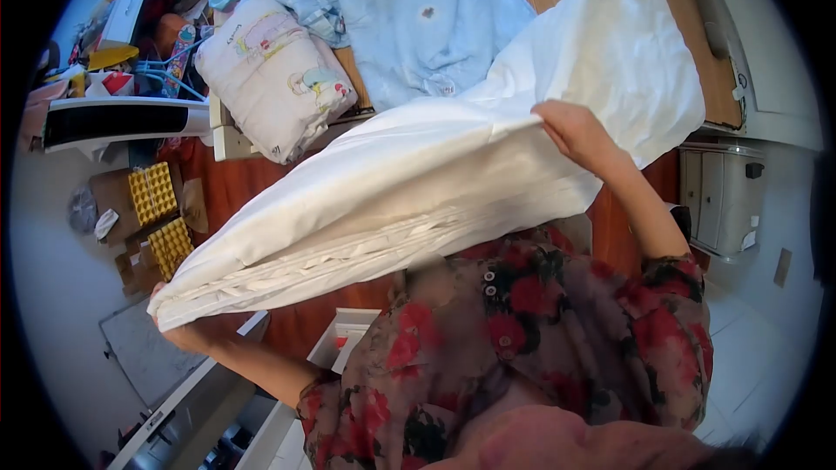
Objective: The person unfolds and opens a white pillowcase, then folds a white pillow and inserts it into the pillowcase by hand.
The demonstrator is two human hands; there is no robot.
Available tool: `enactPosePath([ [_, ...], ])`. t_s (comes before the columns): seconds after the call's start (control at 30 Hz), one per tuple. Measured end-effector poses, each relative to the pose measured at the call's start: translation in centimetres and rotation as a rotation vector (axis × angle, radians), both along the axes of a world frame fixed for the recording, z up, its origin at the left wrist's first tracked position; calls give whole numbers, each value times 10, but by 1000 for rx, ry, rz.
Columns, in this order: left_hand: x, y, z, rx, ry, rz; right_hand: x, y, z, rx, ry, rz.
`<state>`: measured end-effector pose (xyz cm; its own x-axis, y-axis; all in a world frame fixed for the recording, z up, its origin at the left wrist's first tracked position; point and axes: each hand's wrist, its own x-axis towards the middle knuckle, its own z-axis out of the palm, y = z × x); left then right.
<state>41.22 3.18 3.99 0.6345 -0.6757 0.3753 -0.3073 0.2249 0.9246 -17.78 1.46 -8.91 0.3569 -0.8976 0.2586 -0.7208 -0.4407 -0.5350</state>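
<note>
A long white cloth point(383, 174) stretches slantwise in front of me, gathered in folds along its lower edge. My left hand point(178, 331) is closed on its far left end, with the fingers partly hidden by the fabric. Further along, my right hand point(575, 132) grips the upper edge between thumb and fingers. Beyond that hand the cloth spreads wide over the bed point(716, 78) at the upper right. A folded pale pink printed quilt point(270, 74) and a light blue blanket point(418, 30) lie behind the white cloth.
Clutter with blue hangers point(170, 74) is at the upper left. Yellow egg trays point(152, 191) lie on the floor at left. An open drawer point(353, 320) is below the cloth. A pale cabinet point(718, 196) stands at the right.
</note>
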Motion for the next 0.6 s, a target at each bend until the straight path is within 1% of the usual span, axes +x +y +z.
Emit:
enactPosePath([
  [0.03, 0, -1, 3, 20, -65, 49, 3, 16, -7, 79, -25, 11],
  [0.07, 6, -1, 2, 27, -73, 44, 7, 31, -23, 86, -32, 6],
  [0.1, 16, -4, -1, 27, -89, -37, 11, 47, -44, 201, -30, 41],
  [0.13, 21, -8, -2, 23, -102, -118, 14, 56, -52, 313, -26, 77],
  [0.17, 24, -12, -4, 27, -104, -123, 15, 62, -57, 313, -50, 105],
  [0.23, 25, -18, -5, 153, -479, -26, 12, 64, -59, 333, -104, 70],
  [0.27, 28, -21, -5, 158, -485, -35, 9, 63, -59, 342, -154, 36],
  [0.33, 35, -30, -9, 73, -252, -120, 8, 62, -57, 377, -199, 17],
  [0.4, 39, -33, -10, 96, -230, -134, 8, 63, -51, 500, -205, 31],
  [0.43, 40, -34, -11, 119, -201, -138, 7, 64, -49, 500, -207, 28],
  [0.47, 41, -34, -13, 120, -201, -139, 7, 66, -48, 506, -253, 65],
  [0.53, 42, -36, -16, 175, -451, -89, 7, 67, -46, 516, -300, 104],
  [0.6, 42, -35, -18, 185, -461, -76, 6, 69, -46, 520, -255, 137],
])
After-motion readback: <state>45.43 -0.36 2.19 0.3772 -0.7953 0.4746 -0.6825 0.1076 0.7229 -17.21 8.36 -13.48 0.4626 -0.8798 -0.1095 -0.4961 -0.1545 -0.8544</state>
